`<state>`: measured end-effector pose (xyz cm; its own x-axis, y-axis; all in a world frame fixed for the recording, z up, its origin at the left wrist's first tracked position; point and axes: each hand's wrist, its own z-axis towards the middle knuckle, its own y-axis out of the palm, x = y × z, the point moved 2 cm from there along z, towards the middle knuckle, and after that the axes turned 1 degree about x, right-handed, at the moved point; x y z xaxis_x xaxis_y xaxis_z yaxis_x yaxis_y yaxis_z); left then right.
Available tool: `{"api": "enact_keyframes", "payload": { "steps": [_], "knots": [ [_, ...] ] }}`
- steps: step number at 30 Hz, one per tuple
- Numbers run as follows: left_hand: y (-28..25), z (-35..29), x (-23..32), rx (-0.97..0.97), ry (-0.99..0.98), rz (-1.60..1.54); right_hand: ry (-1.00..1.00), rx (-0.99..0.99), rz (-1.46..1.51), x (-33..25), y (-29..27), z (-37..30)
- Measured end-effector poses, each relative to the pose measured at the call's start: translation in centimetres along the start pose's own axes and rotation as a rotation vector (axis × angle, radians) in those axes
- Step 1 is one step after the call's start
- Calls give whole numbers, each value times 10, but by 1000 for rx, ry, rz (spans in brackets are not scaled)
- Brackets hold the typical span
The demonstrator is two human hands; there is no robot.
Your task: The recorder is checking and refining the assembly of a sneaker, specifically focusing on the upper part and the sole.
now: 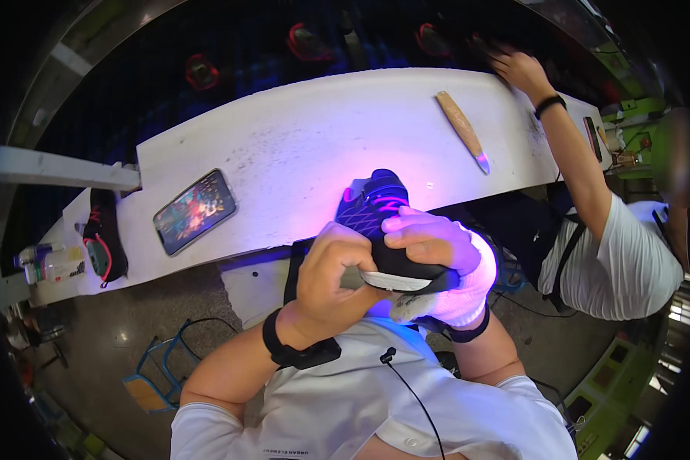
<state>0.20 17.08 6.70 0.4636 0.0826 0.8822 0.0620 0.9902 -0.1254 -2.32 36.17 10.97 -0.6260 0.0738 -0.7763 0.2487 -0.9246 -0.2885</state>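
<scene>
A dark sneaker (364, 218) with pink laces and a white sole edge is held in front of my chest, over the near edge of the white table. My right hand (437, 249), in a white fingerless glove, wraps round its upper with the fingers across the laces. On the shoe's left side, my left hand (333, 276) has its thumb and fingers curled in at the white sole edge. A purple-blue light falls on the shoe and the glove. The shoe's far side and underside are hidden.
On the white table (307, 123) lie a phone (195, 211) and a wooden-handled knife (464, 132). Another dark shoe (104, 241) and a clear bottle (54, 264) stand at the left. Beyond the table are several shoes (310, 42); a co-worker's arm (579, 157) reaches there.
</scene>
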Motion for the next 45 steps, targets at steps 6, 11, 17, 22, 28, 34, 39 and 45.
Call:
{"api": "enact_keyframes", "payload": {
  "steps": [6,11,17,22,28,34,39,45],
  "knots": [
    [17,22,-5,-25,-138,-13,63,206,130,18,-14,-27],
    [35,52,-5,-280,115,416,251,392,375,37,-50,-44],
    [43,66,-19,-452,74,498,558,-6,-495,41,-99,-67],
    [-30,83,-21,-438,-306,70,833,502,-36,75,-68,-62],
    [-66,91,34,-246,120,359,433,191,123,60,0,18],
    [-57,93,38,-217,-167,517,239,0,27,31,14,83],
    [-78,84,25,-308,-431,487,382,219,1339,55,34,101],
    [-76,90,21,-185,-508,443,520,-18,799,60,40,120]
  ]
}}
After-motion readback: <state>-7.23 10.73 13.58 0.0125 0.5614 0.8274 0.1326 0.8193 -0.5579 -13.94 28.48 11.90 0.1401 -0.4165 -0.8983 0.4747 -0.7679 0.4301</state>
